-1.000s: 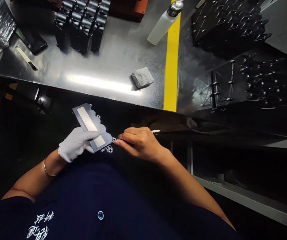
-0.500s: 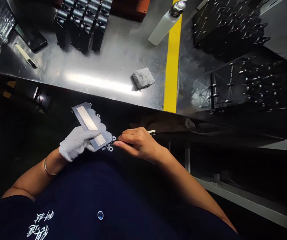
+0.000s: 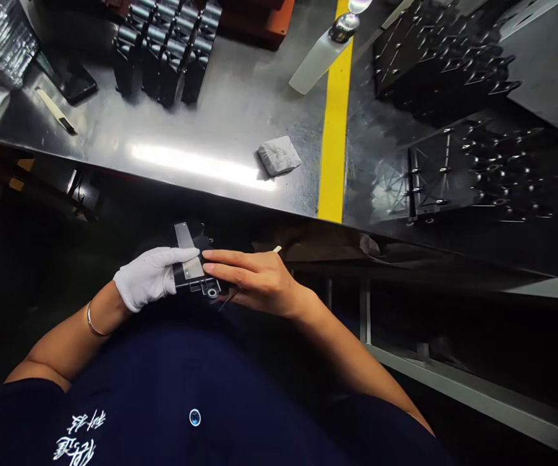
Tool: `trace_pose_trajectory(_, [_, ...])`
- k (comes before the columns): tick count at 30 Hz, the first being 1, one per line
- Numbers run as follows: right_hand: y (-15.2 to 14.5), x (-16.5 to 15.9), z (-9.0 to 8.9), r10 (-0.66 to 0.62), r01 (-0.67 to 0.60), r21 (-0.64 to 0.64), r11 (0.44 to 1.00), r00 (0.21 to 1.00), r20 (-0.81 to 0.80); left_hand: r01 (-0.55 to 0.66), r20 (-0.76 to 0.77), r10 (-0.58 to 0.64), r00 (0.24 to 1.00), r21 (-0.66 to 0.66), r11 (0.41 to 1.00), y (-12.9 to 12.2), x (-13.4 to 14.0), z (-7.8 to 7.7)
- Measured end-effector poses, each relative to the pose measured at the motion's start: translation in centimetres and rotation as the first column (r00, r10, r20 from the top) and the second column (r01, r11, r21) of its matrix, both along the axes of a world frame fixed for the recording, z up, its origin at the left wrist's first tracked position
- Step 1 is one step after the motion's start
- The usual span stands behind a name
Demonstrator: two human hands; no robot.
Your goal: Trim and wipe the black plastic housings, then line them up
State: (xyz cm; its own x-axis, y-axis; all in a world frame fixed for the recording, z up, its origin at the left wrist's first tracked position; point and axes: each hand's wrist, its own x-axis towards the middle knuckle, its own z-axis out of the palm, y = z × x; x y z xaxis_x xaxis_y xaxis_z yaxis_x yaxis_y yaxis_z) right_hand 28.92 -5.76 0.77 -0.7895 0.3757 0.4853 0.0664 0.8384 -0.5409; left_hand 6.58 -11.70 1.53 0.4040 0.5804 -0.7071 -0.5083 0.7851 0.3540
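**Left hand (image 3: 145, 277), right hand (image 3: 262, 278) share one part (image 3: 193, 266)**

The gloved left hand grips the part, thumb on top; the bare right hand lays two fingertips on it while also holding one tool (image 3: 278, 249), only its pale end plain to see. The part hangs before the person's shirt (image 3: 240, 401), a dark gap dividing it from the slanting near edge of the worktop (image 3: 240, 97). There sit one block (image 3: 279, 156), beside one yellow stripe (image 3: 333, 136), one bottle (image 3: 315, 65) and one pale blade (image 3: 55, 111). Shining metal stretches from block to left stacks (image 3: 162, 65); right stacks (image 3: 434, 71) crowd beyond the stripe, too tight to count.
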Motion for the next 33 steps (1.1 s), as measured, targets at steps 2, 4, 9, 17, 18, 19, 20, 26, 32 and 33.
trace_pose_trajectory(2, [0.2, -0.6, 0.2, -0.019, 0.018, -0.01, 1.0, 0.999, -0.035, 0.063, -0.086, -0.055, 0.995, 0.092, 0.994, -0.2, 0.2, 0.5])
trace_pose_trajectory(4, [0.2, -1.1, 0.3, -0.168, 0.165, -0.036, 0.986, 0.982, -0.091, 0.104, -0.334, 0.003, 0.943, 0.301, 0.948, -0.6, 0.3, 1.1])
trace_pose_trajectory(9, [-0.4, -2.3, -0.2, -0.348, 0.323, -0.17, 0.931, 0.927, -0.142, 0.279, -0.732, 0.363, 0.577, 0.594, 0.755, -1.2, 0.5, 1.3])
trace_pose_trajectory(17, [-0.7, -1.4, -0.2, -0.313, 0.321, -0.497, 0.806, 0.944, 0.103, 0.26, -0.719, 0.173, 0.673, 0.449, 0.855, -0.3, 0.2, 0.6])
trace_pose_trajectory(18, [-0.7, -1.2, -0.2, -0.291, 0.319, -0.515, 0.795, 0.947, 0.138, 0.301, -0.717, 0.135, 0.684, 0.446, 0.843, -0.3, 0.3, 0.7])
trace_pose_trajectory(19, [-0.8, -1.1, -0.2, -0.273, 0.317, -0.533, 0.784, 0.948, 0.163, 0.328, -0.716, 0.113, 0.689, 0.447, 0.832, -0.3, 0.3, 0.8])
trace_pose_trajectory(20, [-1.0, -0.9, -0.3, -0.257, 0.31, -0.549, 0.776, 0.951, 0.174, 0.343, -0.715, 0.102, 0.692, 0.45, 0.824, -0.4, 0.3, 0.8])
trace_pose_trajectory(26, [-2.2, -0.2, -0.6, -0.122, 0.162, -0.482, 0.861, 0.986, 0.114, 0.426, -0.723, 0.059, 0.689, 0.469, 0.773, -0.3, 0.1, 1.0])
trace_pose_trajectory(32, [-2.5, 0.0, -0.1, -0.06, 0.084, -0.558, 0.826, 0.996, 0.061, 0.485, -0.747, 0.035, 0.664, 0.466, 0.74, -0.3, 0.1, 1.1])
trace_pose_trajectory(33, [-2.5, 0.0, 0.0, -0.056, 0.08, -0.574, 0.815, 0.997, 0.059, 0.491, -0.751, 0.034, 0.66, 0.465, 0.737, -0.4, 0.1, 1.1])
